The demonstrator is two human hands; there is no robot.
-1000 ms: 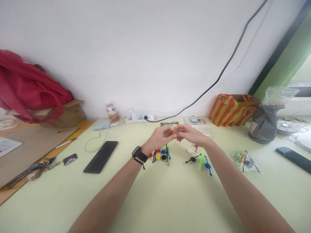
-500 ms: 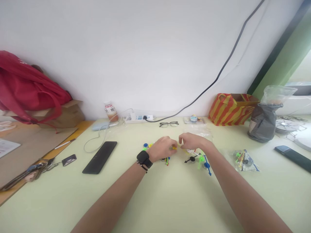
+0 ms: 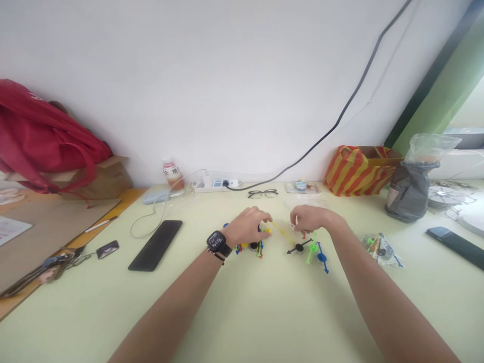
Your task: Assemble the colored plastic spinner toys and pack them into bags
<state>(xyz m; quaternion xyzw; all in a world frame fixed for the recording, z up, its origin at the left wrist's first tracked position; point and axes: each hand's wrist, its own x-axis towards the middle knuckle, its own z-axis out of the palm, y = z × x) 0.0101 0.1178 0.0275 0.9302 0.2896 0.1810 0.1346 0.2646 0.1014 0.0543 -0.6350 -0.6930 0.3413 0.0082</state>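
My left hand (image 3: 250, 225), with a black watch on its wrist, hovers over small coloured plastic pieces. Its thumb and index finger are apart, beside a small yellow disc (image 3: 268, 230). A yellow arrow (image 3: 282, 231) lies between my hands. My right hand (image 3: 310, 219) is closed, its fingertips pinching a thin white piece (image 3: 293, 227), mostly hidden. Below it lie a black arrow spinner (image 3: 299, 247), a green arrow spinner (image 3: 312, 246) and a blue arrow spinner (image 3: 321, 257). More coloured arrows (image 3: 259, 250) show under my left palm, partly covered.
A clear bag of coloured parts (image 3: 381, 249) lies to the right. Eyeglasses (image 3: 263, 193), a power strip (image 3: 215, 185) and a bottle (image 3: 173, 174) are along the wall. A black phone (image 3: 155, 245) lies left, a striped bag (image 3: 355, 171) back right.
My left hand has parted its fingers and let go of the yellow piece; the yellow arrow now shows on the table. My right hand has moved slightly right and closed on a white piece.
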